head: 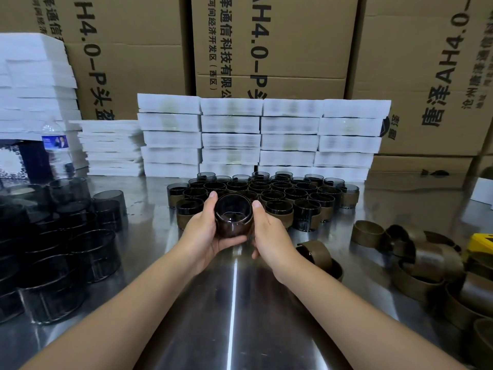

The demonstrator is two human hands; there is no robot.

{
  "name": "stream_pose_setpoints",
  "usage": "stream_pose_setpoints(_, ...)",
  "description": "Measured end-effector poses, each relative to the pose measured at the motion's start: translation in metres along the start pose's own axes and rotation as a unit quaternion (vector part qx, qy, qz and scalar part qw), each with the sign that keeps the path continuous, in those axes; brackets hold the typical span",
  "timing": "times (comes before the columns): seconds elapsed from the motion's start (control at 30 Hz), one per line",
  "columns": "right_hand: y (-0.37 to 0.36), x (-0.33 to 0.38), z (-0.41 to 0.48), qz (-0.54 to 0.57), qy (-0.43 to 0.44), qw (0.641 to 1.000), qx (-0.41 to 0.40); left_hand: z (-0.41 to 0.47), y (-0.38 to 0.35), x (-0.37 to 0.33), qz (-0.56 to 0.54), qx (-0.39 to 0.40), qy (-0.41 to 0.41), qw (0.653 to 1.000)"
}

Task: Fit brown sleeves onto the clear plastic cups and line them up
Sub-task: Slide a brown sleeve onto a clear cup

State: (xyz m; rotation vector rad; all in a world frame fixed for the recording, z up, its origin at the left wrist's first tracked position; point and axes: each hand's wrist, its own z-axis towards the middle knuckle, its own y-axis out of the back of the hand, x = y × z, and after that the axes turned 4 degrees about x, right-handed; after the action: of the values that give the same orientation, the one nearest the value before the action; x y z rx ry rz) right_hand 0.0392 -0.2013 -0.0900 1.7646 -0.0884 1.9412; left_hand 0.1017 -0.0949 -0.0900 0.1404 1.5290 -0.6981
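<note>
At frame centre our left hand [210, 233] and right hand [268, 232] curl around one clear cup [233, 216], seating its brown sleeve [234, 231]. Next, we judge, it joins the sleeved cups [266, 198] lined up behind on the steel surface [240, 303].

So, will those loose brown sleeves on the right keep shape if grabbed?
Probably not: the nearest brown sleeve looks like a thin split band, so it likely flexes when pinched. Looks light, and may skid on the shiny steel table.
</note>
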Motion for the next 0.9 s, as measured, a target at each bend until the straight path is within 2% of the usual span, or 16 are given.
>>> stream_pose_setpoints(0.3,-0.002,-0.001,-0.002,0.025,-0.027,0.999,-0.001,-0.003,-0.001,0.002,0.006,0.007,0.013,1.0)
stream_pose_setpoints(0.4,-0.001,0.001,-0.001,0.12,-0.071,0.989,0.041,-0.002,0.003,0.001,0.0,0.007,0.016,1.0)
stream_pose_setpoints(0.5,0.003,0.003,-0.003,0.269,-0.111,0.95,0.109,0.0,0.007,-0.001,-0.001,0.001,0.005,1.0)
stream_pose_setpoints(0.57,0.006,0.007,-0.003,0.337,-0.125,0.924,0.129,0.002,0.007,-0.003,0.024,-0.016,-0.003,1.0)
stream_pose_setpoints(0.63,0.01,0.011,-0.002,0.365,-0.119,0.916,0.117,0.004,0.007,-0.006,0.08,-0.044,-0.007,0.996)
stream_pose_setpoints(0.73,0.02,0.014,-0.001,0.297,-0.075,0.95,0.065,0.005,0.011,-0.012,0.193,-0.082,-0.035,0.977)
stream_pose_setpoints(0.77,0.022,0.015,-0.001,0.251,-0.057,0.965,0.045,0.006,0.015,-0.014,0.257,-0.107,-0.062,0.959)
stream_pose_setpoints(0.8,0.024,0.014,-0.002,0.207,-0.037,0.977,0.025,0.006,0.02,-0.017,0.355,-0.143,-0.096,0.919)
stream_pose_setpoints(0.87,0.024,0.012,-0.001,0.131,-0.01,0.991,-0.02,0.004,0.031,-0.024,0.544,-0.217,-0.141,0.798)
stream_pose_setpoints(0.9,0.024,0.01,-0.001,0.078,-0.006,0.996,-0.048,0.002,0.036,-0.028,0.592,-0.243,-0.15,0.754)
